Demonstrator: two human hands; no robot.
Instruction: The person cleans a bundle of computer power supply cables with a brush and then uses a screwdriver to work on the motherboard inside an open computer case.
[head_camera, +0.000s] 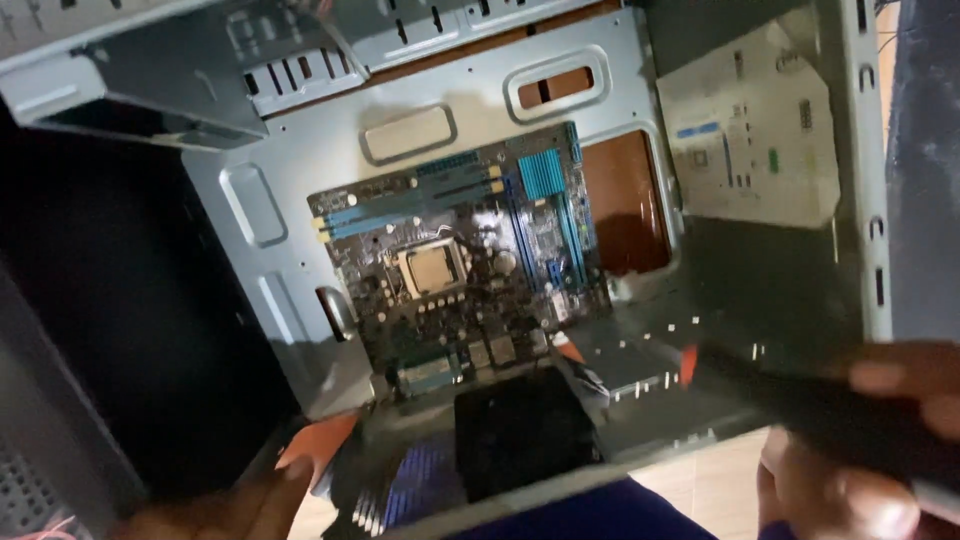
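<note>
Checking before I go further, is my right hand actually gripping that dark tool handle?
Touching. The head view shows the right hand wrapped around the dark tool handle, fingers over its top and more below, with no gap, though the picture is blurred.

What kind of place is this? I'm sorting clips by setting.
Probably a computer repair or assembly spot: an open metal computer case with a motherboard mounted inside, and the right hand holding a dark-handled tool, likely a screwdriver.
</note>
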